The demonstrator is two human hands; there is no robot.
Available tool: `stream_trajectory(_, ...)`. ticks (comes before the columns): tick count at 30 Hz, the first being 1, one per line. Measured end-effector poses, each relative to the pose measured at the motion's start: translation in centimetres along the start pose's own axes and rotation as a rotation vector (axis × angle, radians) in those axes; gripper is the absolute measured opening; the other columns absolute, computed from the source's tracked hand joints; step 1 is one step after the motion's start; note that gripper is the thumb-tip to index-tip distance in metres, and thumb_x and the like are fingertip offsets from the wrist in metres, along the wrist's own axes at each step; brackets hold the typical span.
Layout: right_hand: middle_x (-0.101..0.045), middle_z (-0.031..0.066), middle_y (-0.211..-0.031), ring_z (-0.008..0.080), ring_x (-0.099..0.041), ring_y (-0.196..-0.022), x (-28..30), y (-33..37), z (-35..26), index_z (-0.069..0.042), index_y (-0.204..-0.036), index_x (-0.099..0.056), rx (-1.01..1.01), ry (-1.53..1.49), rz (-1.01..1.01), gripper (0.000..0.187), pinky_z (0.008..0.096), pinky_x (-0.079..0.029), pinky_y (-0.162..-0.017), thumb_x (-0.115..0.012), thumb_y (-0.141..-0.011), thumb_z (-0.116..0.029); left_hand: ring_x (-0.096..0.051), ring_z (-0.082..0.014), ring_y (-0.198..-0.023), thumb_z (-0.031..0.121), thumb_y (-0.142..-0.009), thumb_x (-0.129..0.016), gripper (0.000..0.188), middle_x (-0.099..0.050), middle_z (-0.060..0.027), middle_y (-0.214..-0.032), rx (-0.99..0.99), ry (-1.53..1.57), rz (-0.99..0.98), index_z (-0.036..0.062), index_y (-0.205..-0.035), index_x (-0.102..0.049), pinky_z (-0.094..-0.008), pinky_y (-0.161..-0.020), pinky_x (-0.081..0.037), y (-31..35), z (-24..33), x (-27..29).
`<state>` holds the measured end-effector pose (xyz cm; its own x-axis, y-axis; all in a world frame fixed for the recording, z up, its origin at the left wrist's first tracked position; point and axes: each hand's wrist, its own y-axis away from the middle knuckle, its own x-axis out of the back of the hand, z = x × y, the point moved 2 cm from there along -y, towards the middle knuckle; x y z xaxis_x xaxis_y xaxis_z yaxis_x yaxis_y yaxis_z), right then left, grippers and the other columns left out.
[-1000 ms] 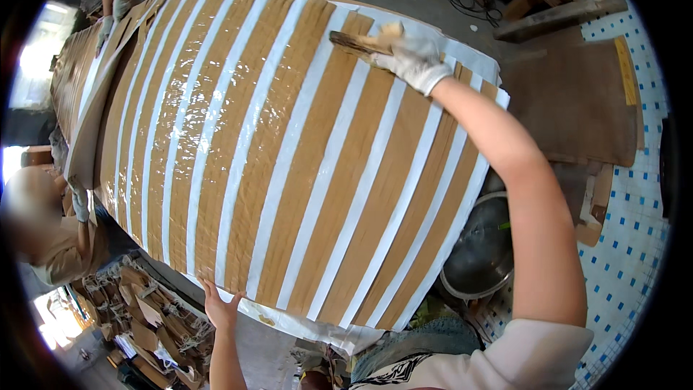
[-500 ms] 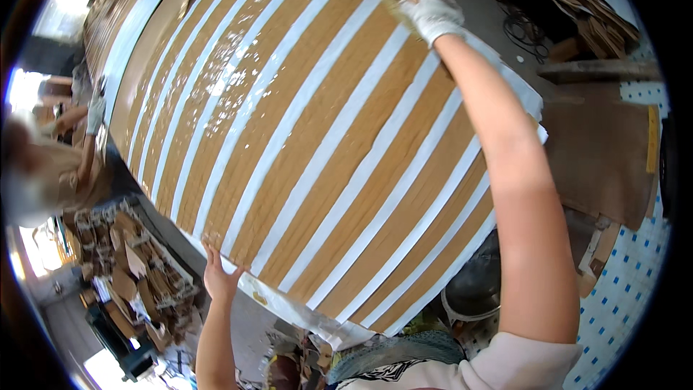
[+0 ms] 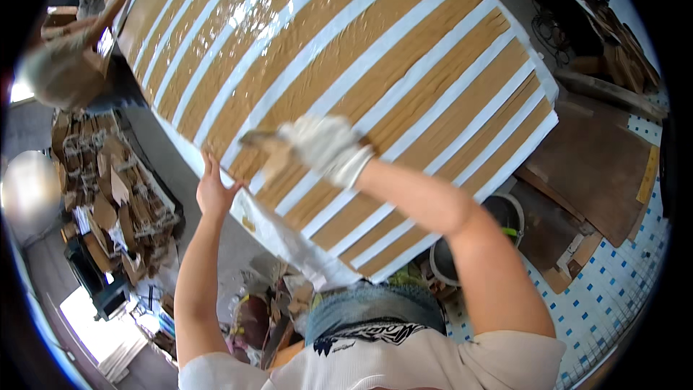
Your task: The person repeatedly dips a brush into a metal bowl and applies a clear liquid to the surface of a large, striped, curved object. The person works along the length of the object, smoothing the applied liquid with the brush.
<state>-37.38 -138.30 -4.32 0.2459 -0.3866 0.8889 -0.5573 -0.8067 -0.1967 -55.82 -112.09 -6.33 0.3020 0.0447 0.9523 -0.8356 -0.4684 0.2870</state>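
A broad sheet of brown, wood-like strips (image 3: pixel 404 65) with white bands between them spreads out before me, glossy and wet toward its far left. My right hand (image 3: pixel 325 148), in a white glove, is closed on a flat brush (image 3: pixel 274 159) with a pale wooden handle. The brush is low over the near left part of the strips, blurred by motion; whether its bristles touch is unclear. My bare left hand (image 3: pixel 216 189) rests at the near left edge of the sheet, forefinger and thumb spread apart. Its other fingers are mostly hidden.
Another person (image 3: pixel 72 65) stands at the far left edge of the sheet. Stacked brown scraps (image 3: pixel 108 188) lie to the left. A black bucket (image 3: pixel 447 260) stands near me on the right, by a brown board (image 3: pixel 592 166) on the blue-dotted floor covering (image 3: pixel 613 282).
My right hand has swept the brush from the far edge back toward me and leftward. My left hand stays at the sheet's edge. The whole view has shifted.
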Motion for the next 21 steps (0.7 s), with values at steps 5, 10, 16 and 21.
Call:
stream_trajectory(5,-0.065,0.0091,-0.076,0.0263,-0.061,-0.074,3.8,4.1,17.1,-0.008,-0.089,-0.068,-0.728,-0.376,0.257,0.047,0.0405,-0.049,-0.067,-0.059,-0.092,-0.053,-0.060,-0.0381,-0.117,0.058,-0.064,-0.084,0.114,-0.031,-0.0208,-0.157,-0.042,0.129,0.052,-0.0032,-0.147,-0.036,-0.0410,-0.088,-0.055,0.3,1.2,1.6)
stream_trajectory(10,-0.065,0.0083,-0.091,0.0258,-0.066,-0.088,3.2,4.1,6.8,-0.009,-0.109,-0.063,-0.663,0.292,0.170,0.032,0.0419,-0.055,-0.065,-0.065,-0.089,-0.034,-0.064,-0.0349,-0.111,0.059,-0.064,-0.084,0.117,-0.027,-0.0181,-0.160,-0.046,0.144,0.069,-0.0057,-0.147,-0.034,-0.0390,-0.084,-0.056,0.7,-0.2,-0.3)
stream_trajectory(16,-0.059,0.0050,-0.081,0.0204,-0.064,-0.080,-7.5,10.4,-14.3,-0.015,-0.116,-0.059,-0.232,0.158,0.099,0.029,0.0368,-0.054,-0.061,-0.060,-0.088,-0.020,-0.066,-0.0314,-0.110,0.055,-0.063,-0.086,0.122,-0.019,-0.0178,-0.163,-0.082,0.193,0.009,-0.0049,-0.151,-0.027,-0.0375,-0.085,-0.057,0.6,-0.8,0.0)
stream_trajectory(21,-0.070,0.0086,-0.093,0.0254,-0.068,-0.082,-4.8,10.3,-8.1,-0.018,-0.113,-0.068,-0.594,-0.183,0.032,0.029,0.0350,-0.054,-0.068,-0.063,-0.092,-0.037,-0.063,-0.0276,-0.118,0.048,-0.062,-0.088,0.126,-0.010,-0.0125,-0.166,-0.169,0.184,-0.076,-0.0022,-0.154,-0.019,-0.0363,-0.087,-0.057,0.7,-2.8,0.3)
